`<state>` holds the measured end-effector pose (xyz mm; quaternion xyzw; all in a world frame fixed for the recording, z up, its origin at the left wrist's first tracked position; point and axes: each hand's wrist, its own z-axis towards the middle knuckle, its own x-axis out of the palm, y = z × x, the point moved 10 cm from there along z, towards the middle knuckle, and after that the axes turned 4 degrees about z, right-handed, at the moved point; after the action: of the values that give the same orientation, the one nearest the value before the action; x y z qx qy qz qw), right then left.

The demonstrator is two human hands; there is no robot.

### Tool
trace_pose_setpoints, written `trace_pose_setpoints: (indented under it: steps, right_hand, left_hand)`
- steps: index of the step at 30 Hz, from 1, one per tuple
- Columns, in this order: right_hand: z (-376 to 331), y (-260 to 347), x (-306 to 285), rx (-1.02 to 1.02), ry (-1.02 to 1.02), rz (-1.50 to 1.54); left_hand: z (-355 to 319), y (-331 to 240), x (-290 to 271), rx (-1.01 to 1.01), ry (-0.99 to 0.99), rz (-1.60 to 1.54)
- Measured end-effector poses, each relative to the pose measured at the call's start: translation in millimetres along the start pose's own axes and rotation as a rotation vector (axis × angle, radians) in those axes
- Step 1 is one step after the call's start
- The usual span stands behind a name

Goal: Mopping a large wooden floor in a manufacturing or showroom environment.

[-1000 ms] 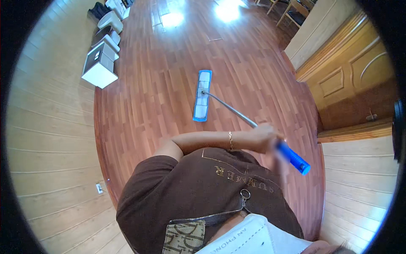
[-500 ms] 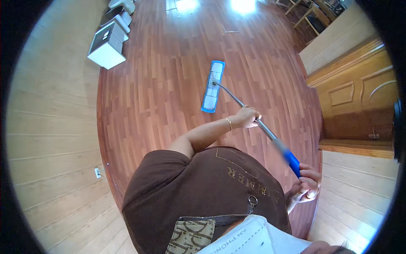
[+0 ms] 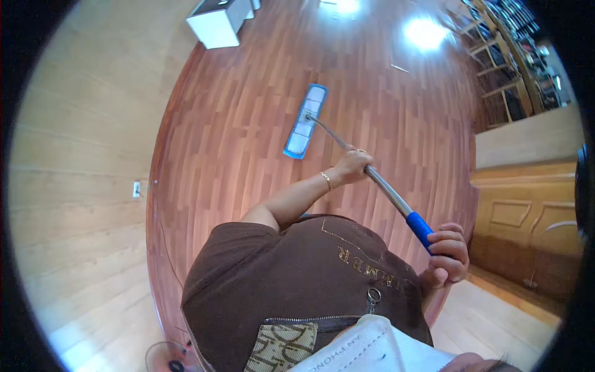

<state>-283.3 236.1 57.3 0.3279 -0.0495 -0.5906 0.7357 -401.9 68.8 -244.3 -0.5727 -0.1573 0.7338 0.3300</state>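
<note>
A flat mop (image 3: 299, 140) with a blue-fringed, white-panelled head lies on the wood-patterned floor (image 3: 242, 118) ahead of me. Its metal pole (image 3: 392, 194) slants from the head back toward my right side. My left hand (image 3: 353, 166), with a bracelet at the wrist, is wrapped round the lower part of the pole. At the top end, my right hand (image 3: 450, 253) closes around the blue grip (image 3: 419, 230), its fingers curled over the end.
A white cabinet (image 3: 214, 28) stands by the left wall at the far end. Wooden chairs (image 3: 505, 96) and a cluttered table line the far right. A wooden door (image 3: 520, 217) is at the right, a wall socket (image 3: 136, 189) at the left. Part of a fan (image 3: 170, 358) shows at lower left.
The view has turned, so the cabinet sits higher and more of the chairs and table shows. The mop head has shifted slightly left and tilted more; both hands keep hold of the mop.
</note>
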Motion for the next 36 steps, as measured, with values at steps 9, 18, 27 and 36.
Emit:
trace_pose_setpoints:
  steps: [9,18,27,36]
  right_hand:
    - [19.9,-48.2,121.4,0.121,0.372,0.572]
    - [20.1,-76.6,243.8,0.323,0.639,0.91]
    - [9.9,-75.0,304.1,0.554,0.802,1.022]
    - [79.0,-68.1,227.8,0.372,0.55,0.936]
  left_hand:
    - [-116.5,102.0,-107.0,-0.354,-0.244,0.241]
    - [-264.4,160.1,-176.4,-0.633,-0.51,0.257]
    - [-359.7,146.3,-184.1,-0.823,-0.556,0.393]
    - [-262.5,116.8,-164.0,-0.523,-0.13,0.308]
